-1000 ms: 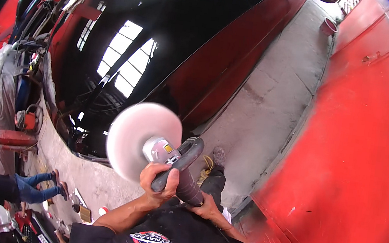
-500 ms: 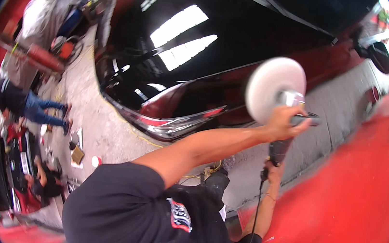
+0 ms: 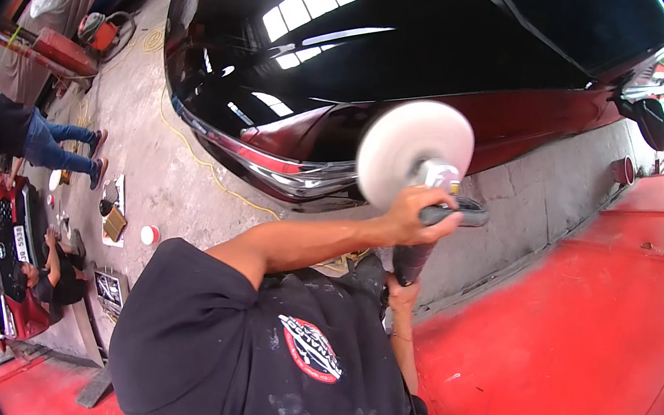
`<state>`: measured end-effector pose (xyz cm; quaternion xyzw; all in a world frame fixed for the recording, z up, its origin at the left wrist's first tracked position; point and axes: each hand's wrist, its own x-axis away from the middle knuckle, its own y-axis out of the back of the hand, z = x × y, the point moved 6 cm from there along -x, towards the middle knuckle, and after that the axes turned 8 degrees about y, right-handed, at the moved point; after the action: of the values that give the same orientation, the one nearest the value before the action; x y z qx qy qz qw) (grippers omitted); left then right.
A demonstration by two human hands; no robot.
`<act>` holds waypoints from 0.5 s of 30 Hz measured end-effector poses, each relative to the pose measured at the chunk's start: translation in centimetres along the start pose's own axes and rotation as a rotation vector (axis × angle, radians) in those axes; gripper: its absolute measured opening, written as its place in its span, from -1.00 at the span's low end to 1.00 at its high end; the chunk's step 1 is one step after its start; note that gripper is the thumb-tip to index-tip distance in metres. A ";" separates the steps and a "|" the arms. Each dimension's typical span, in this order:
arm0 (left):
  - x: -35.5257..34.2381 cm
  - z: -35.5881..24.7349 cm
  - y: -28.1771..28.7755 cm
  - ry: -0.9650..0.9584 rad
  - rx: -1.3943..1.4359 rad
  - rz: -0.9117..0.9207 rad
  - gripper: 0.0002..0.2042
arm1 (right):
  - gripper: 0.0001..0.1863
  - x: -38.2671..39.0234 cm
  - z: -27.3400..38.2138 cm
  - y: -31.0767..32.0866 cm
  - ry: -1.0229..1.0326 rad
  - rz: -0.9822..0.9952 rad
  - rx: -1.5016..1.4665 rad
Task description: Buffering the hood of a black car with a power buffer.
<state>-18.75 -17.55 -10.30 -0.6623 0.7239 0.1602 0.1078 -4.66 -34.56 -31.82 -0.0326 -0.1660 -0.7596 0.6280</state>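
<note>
A polisher with a round white pad (image 3: 413,153) is held up in both hands beside the front corner of a glossy black and dark red car (image 3: 451,48). Its pad overlaps the fender in view; I cannot tell whether they touch. My left hand (image 3: 420,215) wraps round the dark front handle (image 3: 464,215), just behind the pad. Lower down, my right hand (image 3: 401,296) grips the polisher's dark body (image 3: 410,260) at its rear. The pad's surface looks smeared, as if spinning.
Grey concrete floor meets a red painted strip (image 3: 531,340) on the right. A yellow cord (image 3: 215,179) runs along the floor by the bumper. Further left lie a white tub (image 3: 149,235) and a brown block (image 3: 114,224). Two people work at another red car's front (image 3: 16,252).
The polisher and both hands have moved left, toward the car's front corner. My view has shifted somewhat too. Both hands keep their hold.
</note>
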 end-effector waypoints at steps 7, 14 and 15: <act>8.2 -1.6 18.0 0.173 -0.043 -0.209 -0.85 | -0.52 3.8 8.2 -8.7 0.142 0.121 0.276; 14.4 5.1 33.0 0.247 0.246 -1.128 -0.80 | -0.42 0.8 19.4 -18.0 0.374 0.462 0.676; 14.3 6.4 35.3 0.220 0.274 -1.206 -0.75 | -0.37 0.3 21.8 -19.6 0.442 0.536 0.653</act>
<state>-55.59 -25.84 -18.30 -0.9470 0.2437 -0.0921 0.1882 -27.06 -25.38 -15.34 0.2873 -0.2443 -0.4676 0.7995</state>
